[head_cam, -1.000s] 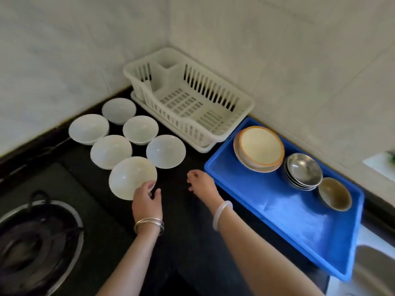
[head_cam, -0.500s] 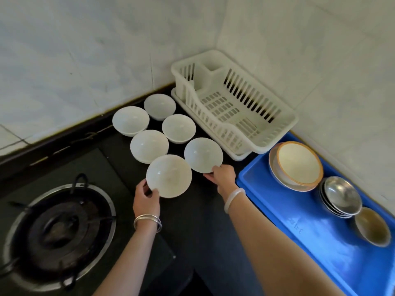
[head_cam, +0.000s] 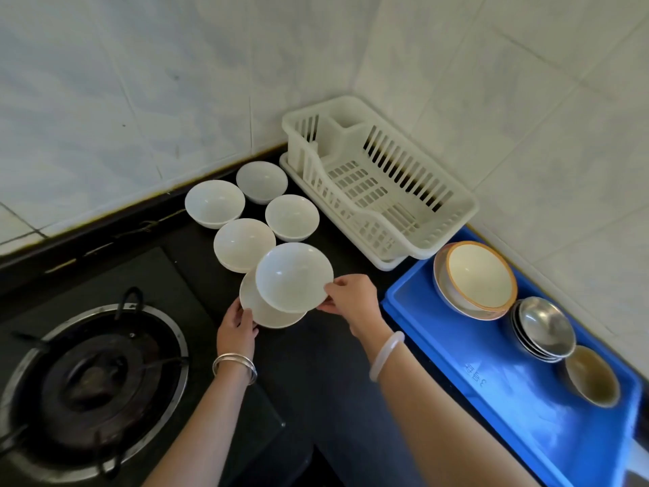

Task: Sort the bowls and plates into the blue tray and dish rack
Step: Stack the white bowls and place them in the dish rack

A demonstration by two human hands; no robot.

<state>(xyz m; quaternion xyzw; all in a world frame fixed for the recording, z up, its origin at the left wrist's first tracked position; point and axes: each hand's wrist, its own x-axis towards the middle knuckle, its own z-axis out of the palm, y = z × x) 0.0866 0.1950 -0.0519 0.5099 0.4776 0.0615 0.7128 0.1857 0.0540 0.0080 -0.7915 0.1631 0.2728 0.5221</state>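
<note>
My right hand (head_cam: 351, 298) grips the rim of a white bowl (head_cam: 293, 275) and holds it lifted over a second white bowl (head_cam: 267, 312), whose left edge my left hand (head_cam: 237, 328) holds. Several more white bowls (head_cam: 244, 242) stand on the black counter behind them. The white dish rack (head_cam: 372, 191) sits in the corner with nothing in it. To the right, the blue tray (head_cam: 491, 374) holds an orange-rimmed bowl on a plate (head_cam: 479, 274), stacked steel bowls (head_cam: 544, 326) and a small brownish bowl (head_cam: 593, 376).
A gas burner (head_cam: 91, 381) lies at the lower left of the black counter. Tiled walls meet in a corner just behind the rack. The tray's near edge runs beside my right forearm.
My right hand took hold of the bowl next to the front one and lifted it over the bowl in my left hand. The view has shifted left.
</note>
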